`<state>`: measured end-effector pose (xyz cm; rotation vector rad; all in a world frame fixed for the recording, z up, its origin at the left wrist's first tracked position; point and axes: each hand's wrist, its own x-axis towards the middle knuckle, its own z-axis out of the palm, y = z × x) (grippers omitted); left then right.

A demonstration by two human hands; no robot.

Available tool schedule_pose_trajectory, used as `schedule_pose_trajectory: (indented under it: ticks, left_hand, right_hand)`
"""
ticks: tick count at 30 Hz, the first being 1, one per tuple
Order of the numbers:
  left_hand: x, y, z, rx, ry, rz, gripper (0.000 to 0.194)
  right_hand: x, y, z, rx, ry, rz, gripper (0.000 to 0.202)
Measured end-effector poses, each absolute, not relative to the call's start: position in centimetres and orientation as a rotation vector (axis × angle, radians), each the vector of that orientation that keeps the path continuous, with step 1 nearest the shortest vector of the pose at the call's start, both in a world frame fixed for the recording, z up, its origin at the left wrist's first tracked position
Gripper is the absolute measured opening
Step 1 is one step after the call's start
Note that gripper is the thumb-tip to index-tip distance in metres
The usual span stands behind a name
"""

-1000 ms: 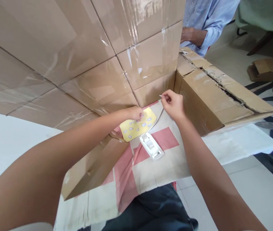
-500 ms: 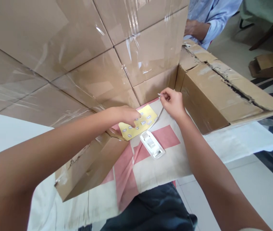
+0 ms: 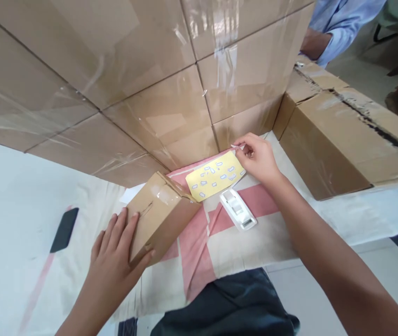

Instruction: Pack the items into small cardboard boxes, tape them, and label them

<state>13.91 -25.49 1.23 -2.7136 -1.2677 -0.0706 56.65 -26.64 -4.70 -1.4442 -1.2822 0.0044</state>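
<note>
Dark trousers (image 3: 227, 303) are nearest. The left hand (image 3: 117, 249) rests open, its fingers spread, on a small cardboard box (image 3: 157, 201). To the right, a white plastic case (image 3: 238, 209) lies on the pink-and-cream tablecloth (image 3: 255, 240). Just behind it lies a patterned yellow card (image 3: 216, 179); near its corner, the right hand (image 3: 257, 156) pinches a small white piece (image 3: 234, 147). Behind stand taped boxes (image 3: 157, 116), then a blue sleeve (image 3: 342, 30).

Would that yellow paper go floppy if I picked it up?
The yellow sheet looks thin, so it would probably feel light and bend easily. It lies low on the cloth, so rolling or tipping when pushed seems unlikely.
</note>
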Motion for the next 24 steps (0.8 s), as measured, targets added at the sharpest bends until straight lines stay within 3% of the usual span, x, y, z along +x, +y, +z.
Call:
schedule_pose_trajectory:
  ticks: [9, 24]
  left_hand:
    - [7.4, -25.3, 1.8, -3.068, -0.804, -0.193, 0.078]
    - [7.7, -25.3, 0.3, -3.166, -0.859, -0.507, 0.084]
  right_hand:
    - [41.3, -30.4, -1.0, -1.331, -1.260, 0.522, 0.018]
    - [37.3, -33.8, -4.0, -1.489, -0.969, 0.408, 0.026]
